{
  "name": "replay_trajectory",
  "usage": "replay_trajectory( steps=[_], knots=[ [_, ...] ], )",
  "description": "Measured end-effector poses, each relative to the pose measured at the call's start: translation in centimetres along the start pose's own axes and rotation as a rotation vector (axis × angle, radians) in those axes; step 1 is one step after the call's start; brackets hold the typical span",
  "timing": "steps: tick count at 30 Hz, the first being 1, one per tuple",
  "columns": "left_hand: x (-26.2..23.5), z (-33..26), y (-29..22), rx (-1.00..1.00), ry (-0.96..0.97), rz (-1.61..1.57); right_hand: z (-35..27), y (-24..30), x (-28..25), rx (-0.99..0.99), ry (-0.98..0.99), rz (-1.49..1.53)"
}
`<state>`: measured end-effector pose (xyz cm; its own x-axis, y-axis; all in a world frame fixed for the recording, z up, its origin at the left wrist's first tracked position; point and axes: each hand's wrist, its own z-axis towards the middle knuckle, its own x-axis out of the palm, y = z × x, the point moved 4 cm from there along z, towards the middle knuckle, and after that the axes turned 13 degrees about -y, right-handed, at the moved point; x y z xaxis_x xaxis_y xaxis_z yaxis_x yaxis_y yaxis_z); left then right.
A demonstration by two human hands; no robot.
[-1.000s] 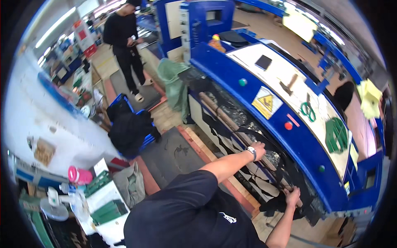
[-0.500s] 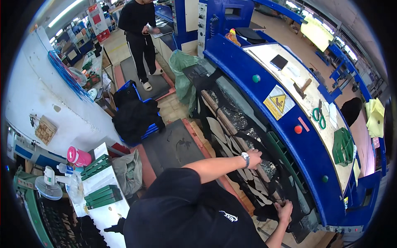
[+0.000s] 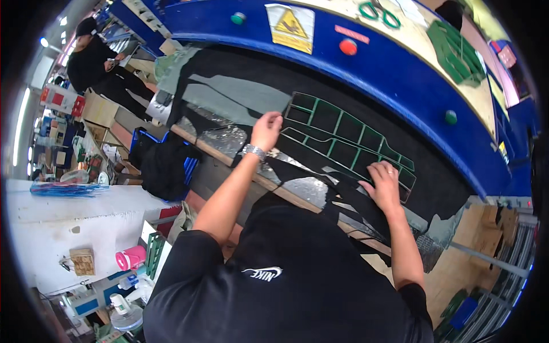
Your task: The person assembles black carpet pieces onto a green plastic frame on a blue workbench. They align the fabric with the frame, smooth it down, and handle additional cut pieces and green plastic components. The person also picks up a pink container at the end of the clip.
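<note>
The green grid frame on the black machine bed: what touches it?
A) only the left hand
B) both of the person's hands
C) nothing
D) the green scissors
B: the left hand rests at one end of the green grid frame and the right hand at the other.

The long green metal grid frame (image 3: 349,140) lies on the black worktop (image 3: 257,74); left hand (image 3: 267,130) at its left end, right hand (image 3: 382,186) on its near edge.
</note>
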<state>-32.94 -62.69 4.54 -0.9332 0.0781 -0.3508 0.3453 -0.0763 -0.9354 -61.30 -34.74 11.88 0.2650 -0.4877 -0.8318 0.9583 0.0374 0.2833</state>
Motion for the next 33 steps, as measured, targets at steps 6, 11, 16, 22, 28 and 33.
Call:
replay_trajectory(
  steps=[6, 11, 16, 22, 28, 33],
  knots=[
    [0.5, -1.7, 0.9, -0.391, 0.282, -0.014, -1.8, -1.4, 1.4, -0.220, 0.088, 0.068],
    [-0.2, -1.7, 0.2, -0.361, 0.367, -0.021, -0.9, -0.6, -5.1, -0.207, 0.016, 0.181],
    [1.6, -2.9, -3.4, 0.370, 0.428, 0.553, -5.5, 1.0, -9.5, -0.213, 0.190, 0.173],
    [3.4, -5.0, -7.0, 0.435, 0.442, 0.664, -13.4, 2.3, -5.2, -0.221, 0.326, 0.167],
    [3.9, -7.3, -11.3, 0.527, 0.583, 0.216, -9.6, 3.0, -5.1, -0.067, 0.482, 0.233],
    [4.0, -10.5, -23.9, 0.548, 0.909, -0.015, 6.3, 4.5, -9.8, 0.032, -0.107, 0.411]
  ],
)
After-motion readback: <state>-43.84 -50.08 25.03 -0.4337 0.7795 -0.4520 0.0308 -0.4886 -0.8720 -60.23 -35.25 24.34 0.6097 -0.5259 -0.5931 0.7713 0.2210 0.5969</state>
